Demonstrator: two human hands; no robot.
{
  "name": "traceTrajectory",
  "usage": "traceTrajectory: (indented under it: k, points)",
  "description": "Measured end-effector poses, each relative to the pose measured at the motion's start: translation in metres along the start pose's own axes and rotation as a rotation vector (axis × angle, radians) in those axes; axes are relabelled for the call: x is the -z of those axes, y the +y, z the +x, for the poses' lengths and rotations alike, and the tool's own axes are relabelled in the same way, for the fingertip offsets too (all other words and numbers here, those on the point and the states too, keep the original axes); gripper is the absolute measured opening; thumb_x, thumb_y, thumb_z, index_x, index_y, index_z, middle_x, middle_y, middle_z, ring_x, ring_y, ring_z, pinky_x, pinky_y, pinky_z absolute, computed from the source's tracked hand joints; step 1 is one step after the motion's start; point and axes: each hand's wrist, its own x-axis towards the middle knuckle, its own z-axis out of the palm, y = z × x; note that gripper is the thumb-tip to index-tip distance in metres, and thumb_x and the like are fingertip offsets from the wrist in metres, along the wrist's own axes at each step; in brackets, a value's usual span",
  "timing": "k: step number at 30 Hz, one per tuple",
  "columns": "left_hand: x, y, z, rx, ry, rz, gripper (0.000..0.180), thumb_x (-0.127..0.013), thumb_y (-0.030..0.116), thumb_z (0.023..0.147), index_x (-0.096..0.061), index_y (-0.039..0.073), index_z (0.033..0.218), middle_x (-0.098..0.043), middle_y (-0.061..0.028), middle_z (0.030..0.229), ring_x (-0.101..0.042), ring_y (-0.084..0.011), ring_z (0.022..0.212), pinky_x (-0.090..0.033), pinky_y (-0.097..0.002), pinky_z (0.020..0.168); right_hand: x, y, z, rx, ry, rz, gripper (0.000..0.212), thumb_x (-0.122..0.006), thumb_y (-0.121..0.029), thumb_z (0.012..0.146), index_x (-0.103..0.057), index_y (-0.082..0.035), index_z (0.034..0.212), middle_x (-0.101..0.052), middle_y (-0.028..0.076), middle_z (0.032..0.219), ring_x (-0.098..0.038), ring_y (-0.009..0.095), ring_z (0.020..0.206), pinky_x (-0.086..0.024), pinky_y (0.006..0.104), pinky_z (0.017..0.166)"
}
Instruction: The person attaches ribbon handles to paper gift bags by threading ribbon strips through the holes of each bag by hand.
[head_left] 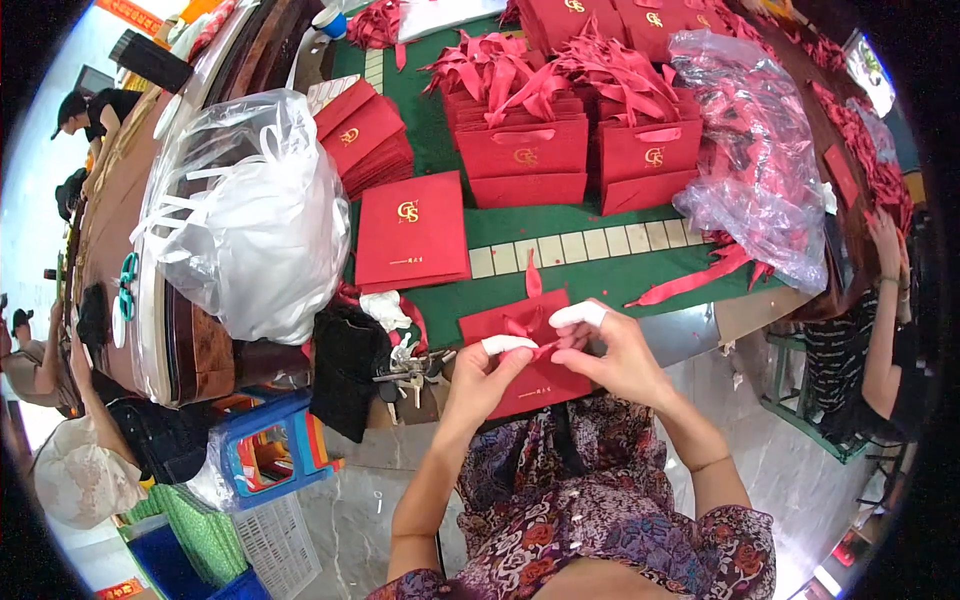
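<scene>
At the near edge of the table lies a flat red paper gift bag (538, 396) with gold print. My left hand (492, 372) and my right hand (612, 352) meet over its upper part, both index fingers wrapped in white coverings. Between thumb and index finger, each hand pinches the red ribbon (518, 326) at the bag's opening; the fingers hide part of it. A loose end of ribbon points away from me onto the green mat. Just beyond my left hand lies a stack of flat red bags (412, 235).
Upright red bags with ribbons (525, 150) stand at the back. On the left sits a clear bag of white ribbons (255, 235); on the right, a plastic bag of red ribbons (755, 165). Keys (417, 388) hang at the near edge. Other people work on both sides.
</scene>
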Motion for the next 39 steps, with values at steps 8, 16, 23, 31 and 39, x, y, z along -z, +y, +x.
traceTrajectory:
  k: [8, 16, 23, 31, 39]
  points:
    - [-0.012, -0.008, -0.009, 0.214, -0.054, -0.46, 0.016, -0.059, 0.019, 0.101, -0.067, 0.006, 0.104, -0.055, 0.0061, 0.072, -0.041, -0.0038, 0.059, -0.031, -0.0231, 0.054, -0.019, 0.029, -0.009, -0.044, 0.009, 0.346, 0.026, -0.071, -0.001, 0.088, -0.065, -0.003, 0.113, -0.065, 0.005, 0.105, -0.062, 0.01, 0.095, -0.05, 0.0259, 0.084]
    - [-0.038, 0.01, -0.035, 0.041, 0.207, -0.437, 0.02, -0.062, 0.011, 0.098, -0.065, 0.002, 0.115, -0.063, 0.0, 0.089, -0.059, -0.0081, 0.073, -0.049, -0.0227, 0.067, 0.005, -0.01, -0.028, 0.189, 0.158, 0.351, 0.019, -0.063, 0.007, 0.086, -0.057, -0.004, 0.1, -0.069, 0.013, 0.098, -0.067, 0.017, 0.088, -0.055, 0.0304, 0.077]
    - [0.027, 0.008, -0.004, -0.312, 0.408, 0.801, 0.039, -0.069, 0.006, 0.086, -0.061, -0.001, 0.124, -0.057, -0.0179, 0.122, -0.058, -0.0329, 0.105, -0.052, -0.0363, 0.084, 0.007, -0.041, -0.016, 0.355, 0.086, -0.216, 0.021, -0.082, -0.005, 0.075, -0.073, -0.007, 0.094, -0.069, 0.005, 0.084, -0.066, 0.019, 0.074, -0.051, 0.0305, 0.065]
    - [0.022, 0.011, 0.012, -0.381, 0.249, 0.922, 0.032, -0.07, 0.004, 0.08, -0.064, -0.005, 0.111, -0.059, -0.0183, 0.109, -0.056, -0.0385, 0.099, -0.047, -0.0452, 0.086, -0.038, 0.006, 0.011, 0.315, 0.136, -0.44, 0.022, -0.074, -0.006, 0.082, -0.07, -0.006, 0.104, -0.065, 0.011, 0.087, -0.064, 0.029, 0.079, -0.052, 0.0377, 0.07]
    - [0.005, 0.018, 0.014, -0.415, 0.206, 0.935, 0.028, -0.072, 0.004, 0.077, -0.065, -0.002, 0.104, -0.059, -0.0161, 0.107, -0.055, -0.0356, 0.096, -0.047, -0.0441, 0.082, -0.045, 0.03, 0.016, 0.242, 0.262, -0.47, 0.014, -0.076, -0.007, 0.078, -0.068, -0.005, 0.09, -0.065, 0.011, 0.085, -0.063, 0.031, 0.076, -0.051, 0.0396, 0.067]
